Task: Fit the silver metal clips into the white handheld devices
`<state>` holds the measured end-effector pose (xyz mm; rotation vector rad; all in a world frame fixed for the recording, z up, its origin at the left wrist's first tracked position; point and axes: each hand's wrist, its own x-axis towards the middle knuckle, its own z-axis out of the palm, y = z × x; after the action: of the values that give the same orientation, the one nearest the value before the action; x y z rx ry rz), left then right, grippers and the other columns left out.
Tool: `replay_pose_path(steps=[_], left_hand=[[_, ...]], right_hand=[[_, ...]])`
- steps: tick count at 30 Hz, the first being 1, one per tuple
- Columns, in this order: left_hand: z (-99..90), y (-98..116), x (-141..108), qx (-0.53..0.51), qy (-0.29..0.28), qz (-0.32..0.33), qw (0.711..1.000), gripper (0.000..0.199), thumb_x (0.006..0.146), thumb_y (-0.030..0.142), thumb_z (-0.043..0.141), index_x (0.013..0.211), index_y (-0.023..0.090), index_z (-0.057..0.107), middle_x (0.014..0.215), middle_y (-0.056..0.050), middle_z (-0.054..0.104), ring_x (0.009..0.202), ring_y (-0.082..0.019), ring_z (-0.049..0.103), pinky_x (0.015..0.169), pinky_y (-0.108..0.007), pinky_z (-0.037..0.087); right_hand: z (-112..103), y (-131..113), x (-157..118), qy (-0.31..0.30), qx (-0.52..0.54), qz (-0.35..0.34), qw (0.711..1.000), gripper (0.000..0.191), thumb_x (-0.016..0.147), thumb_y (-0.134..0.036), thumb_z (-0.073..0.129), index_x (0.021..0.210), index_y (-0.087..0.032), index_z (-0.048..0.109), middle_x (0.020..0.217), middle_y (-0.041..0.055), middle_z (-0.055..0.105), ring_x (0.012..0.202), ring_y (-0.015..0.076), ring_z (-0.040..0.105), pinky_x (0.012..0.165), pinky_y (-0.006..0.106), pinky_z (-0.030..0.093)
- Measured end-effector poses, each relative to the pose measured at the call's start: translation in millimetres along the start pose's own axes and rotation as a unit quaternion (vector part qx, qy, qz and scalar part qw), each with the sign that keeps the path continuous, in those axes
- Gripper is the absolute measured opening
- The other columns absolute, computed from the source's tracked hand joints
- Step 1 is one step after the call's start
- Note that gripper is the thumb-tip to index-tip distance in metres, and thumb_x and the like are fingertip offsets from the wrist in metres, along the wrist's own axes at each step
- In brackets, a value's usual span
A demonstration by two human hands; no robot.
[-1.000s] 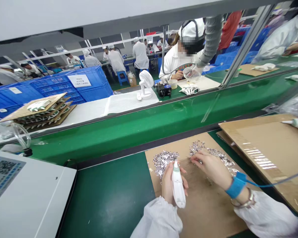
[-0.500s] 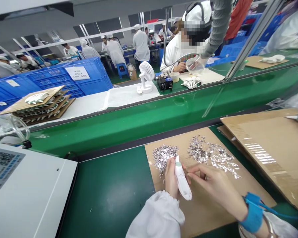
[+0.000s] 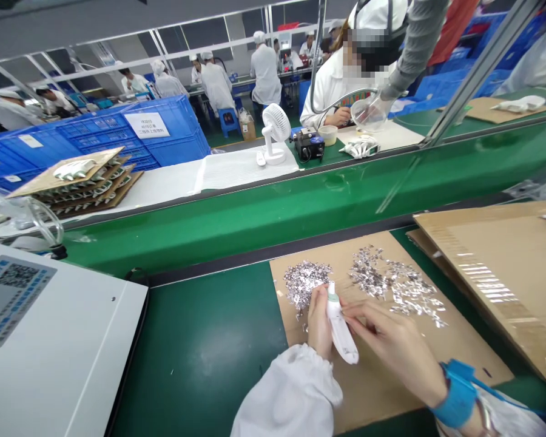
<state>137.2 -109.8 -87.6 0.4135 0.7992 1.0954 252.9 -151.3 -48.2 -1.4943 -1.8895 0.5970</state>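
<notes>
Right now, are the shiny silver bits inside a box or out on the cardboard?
Out, not in a box: the silver bits lie loose in heaps on the brown cardboard sheet.

White plastic device [image 3: 341, 328], tilted, beside silver metal flakes [image 3: 306, 284] heaped on cardboard [image 3: 468, 346]

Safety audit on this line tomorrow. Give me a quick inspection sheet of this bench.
Surface: green bench mat under a cardboard sheet.
Job's things: heaps of silver metal pieces on the sheet; white plastic handheld part with a pale green tip.
Clutter: folded cardboard at right; white machine at left.
Hands: left hand holds the part; right hand reaches to it.
Cables: blue wrist strap with a cord running right.
Surroundings: co-workers in white; blue crates.
</notes>
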Motion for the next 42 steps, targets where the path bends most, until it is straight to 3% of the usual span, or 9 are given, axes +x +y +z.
replay_pose_path(steps=[10,14,18,21,25,30,36,42], left_hand=[[0.5,-1.4,0.5,-0.010,-0.005,0.007,1.000,0.026,0.085,0.045,0.053,0.089,0.019,0.052,0.067,0.001,0.058,0.057,-0.011,0.048,0.058,-0.023,0.037],[0.2,0.0,0.2,-0.010,0.000,-0.006,1.000,0.030,0.082,0.049,0.055,0.084,0.020,0.050,0.066,0.001,0.058,0.053,-0.011,0.046,0.055,-0.024,0.037],[-1.1,-1.0,1.1,0.005,0.021,0.006,1.000,0.035,0.077,0.052,0.060,0.087,0.020,0.052,0.064,0.002,0.058,0.054,-0.011,0.049,0.055,-0.023,0.038],[-0.2,2.7,1.7,0.002,0.010,-0.005,1.000,0.036,0.076,0.053,0.060,0.089,0.021,0.050,0.065,0.003,0.058,0.045,-0.009,0.048,0.047,-0.021,0.038],[-0.5,17.7,3.2,-0.024,0.006,-0.015,1.000,0.037,0.076,0.055,0.058,0.087,0.021,0.050,0.064,0.002,0.059,0.032,-0.009,0.045,0.030,-0.020,0.032],[-9.6,33.2,7.2,-0.039,0.025,-0.017,0.999,0.039,0.081,0.057,0.048,0.078,0.019,0.055,0.051,0.002,0.054,0.028,-0.010,0.043,0.024,-0.021,0.031],[-10.7,32.2,7.9,-0.043,0.029,-0.009,0.999,0.042,0.081,0.059,0.048,0.077,0.018,0.056,0.048,0.001,0.053,0.027,-0.011,0.045,0.024,-0.021,0.031],[-8.4,30.5,7.2,-0.021,0.034,-0.030,0.999,0.044,0.080,0.060,0.048,0.073,0.017,0.055,0.041,0.001,0.051,0.025,-0.012,0.043,0.024,-0.021,0.032]], right_hand=[[1.8,1.2,-3.3,-0.003,-0.014,-0.022,1.000,0.011,0.093,-0.024,0.048,0.091,-0.025,0.059,0.096,-0.0023,0.067,0.087,0.0146,0.065,0.082,0.027,0.051],[4.7,0.5,-4.7,-0.005,-0.032,-0.023,0.999,0.014,0.094,-0.026,0.047,0.093,-0.025,0.060,0.096,-0.0014,0.067,0.087,0.0158,0.065,0.078,0.027,0.052],[0.9,-2.7,-4.0,-0.049,-0.075,-0.014,0.996,0.021,0.095,-0.028,0.043,0.092,-0.024,0.063,0.100,0.0021,0.066,0.078,0.0170,0.065,0.069,0.028,0.052],[-11.6,-1.6,2.9,-0.077,-0.055,0.005,0.995,0.024,0.094,-0.031,0.043,0.095,-0.025,0.066,0.096,0.0032,0.066,0.067,0.0152,0.063,0.060,0.028,0.051],[-24.4,11.2,25.2,-0.040,-0.097,0.081,0.991,0.019,0.091,-0.032,0.047,0.093,-0.023,0.064,0.083,0.0012,0.067,0.061,0.0150,0.060,0.055,0.028,0.047],[-6.5,29.4,56.5,-0.100,-0.170,0.100,0.975,0.013,0.088,-0.021,0.050,0.087,-0.020,0.063,0.088,0.0027,0.068,0.077,0.0190,0.063,0.065,0.030,0.045],[20.2,32.4,69.3,-0.109,-0.193,0.108,0.969,0.011,0.084,-0.018,0.051,0.081,-0.018,0.062,0.081,0.0053,0.066,0.072,0.0194,0.061,0.058,0.028,0.038],[18.7,35.3,69.2,-0.111,-0.183,0.117,0.970,0.013,0.079,-0.012,0.050,0.074,-0.020,0.059,0.071,0.0019,0.066,0.066,0.0170,0.060,0.056,0.026,0.034]])
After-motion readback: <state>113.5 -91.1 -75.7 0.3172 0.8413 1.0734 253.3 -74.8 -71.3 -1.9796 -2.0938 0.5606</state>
